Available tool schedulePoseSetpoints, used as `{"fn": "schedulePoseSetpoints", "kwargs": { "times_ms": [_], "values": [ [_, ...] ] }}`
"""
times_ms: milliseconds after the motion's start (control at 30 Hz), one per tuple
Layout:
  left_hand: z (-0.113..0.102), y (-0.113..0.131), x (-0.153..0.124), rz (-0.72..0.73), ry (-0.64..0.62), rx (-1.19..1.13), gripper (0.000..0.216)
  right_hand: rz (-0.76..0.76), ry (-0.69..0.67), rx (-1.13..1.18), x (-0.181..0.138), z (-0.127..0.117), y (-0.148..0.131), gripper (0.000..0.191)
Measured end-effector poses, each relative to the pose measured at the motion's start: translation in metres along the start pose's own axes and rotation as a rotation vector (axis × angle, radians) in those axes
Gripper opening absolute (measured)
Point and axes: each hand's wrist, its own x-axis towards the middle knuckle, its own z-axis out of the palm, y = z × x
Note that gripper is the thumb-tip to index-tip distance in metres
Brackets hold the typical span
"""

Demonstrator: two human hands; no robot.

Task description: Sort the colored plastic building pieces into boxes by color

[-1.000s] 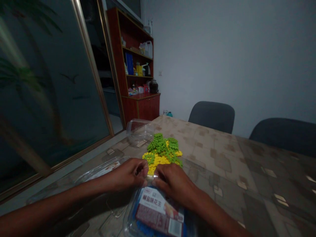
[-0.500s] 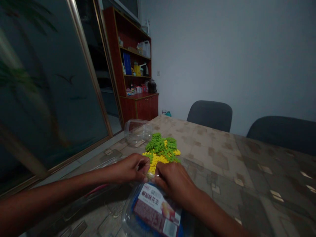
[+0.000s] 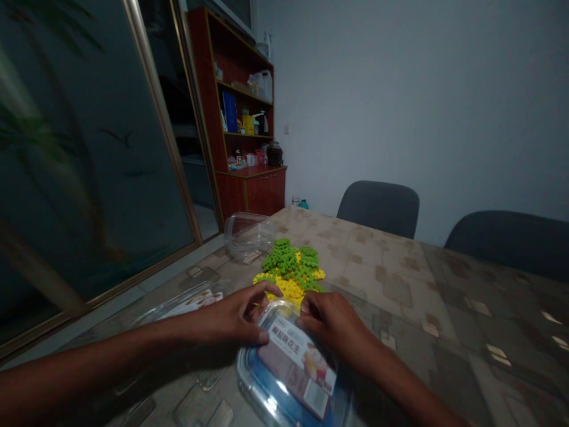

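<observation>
A clear plastic food box (image 3: 255, 388) with a printed label (image 3: 296, 362) on its lid stands near the table's front edge. Blue contents show through it, but their kind is unclear. My left hand (image 3: 251, 311) grips the far left corner, thumb on the lid and fingers curled at the rim. At the far right edge, my right hand (image 3: 326, 314) has its fingers bent in against the lid; the fingertips are partly hidden. Just beyond both hands lies a heap of green pieces (image 3: 288, 261) and yellow pieces (image 3: 288, 289), small and knobbly.
An open clear plastic tub (image 3: 249, 234) stands at the table's far left. Left of my hands lies another clear plastic piece with a label (image 3: 195, 302). Grey chairs (image 3: 377, 207) line the far side of the patterned table (image 3: 368, 261). A red-brown cabinet (image 3: 251, 193) stands behind.
My hands have moved apart from the middle of the box's far edge to its two far corners. The box's far end has risen and shifted slightly right.
</observation>
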Motion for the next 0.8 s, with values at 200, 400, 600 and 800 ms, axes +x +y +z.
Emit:
{"fn": "schedulePoseSetpoints", "kwargs": {
  "times_ms": [200, 400, 600, 800],
  "values": [
    [0.020, -0.028, -0.008, 0.054, 0.174, -0.319, 0.067, 0.039, -0.004, 0.172, 0.003, 0.004, -0.004, 0.011],
    [0.027, -0.013, -0.003, 0.058, 0.126, -0.229, 0.054, 0.111, -0.008, 0.245, 0.024, 0.009, -0.009, 0.015],
    [0.030, -0.022, -0.003, 0.030, 0.164, -0.229, 0.058, 0.150, 0.025, 0.239, 0.038, 0.028, -0.007, 0.020],
    [0.031, -0.030, 0.000, 0.022, 0.121, -0.354, 0.059, 0.068, 0.051, 0.219, 0.029, 0.029, -0.009, 0.010]
  ]
}}
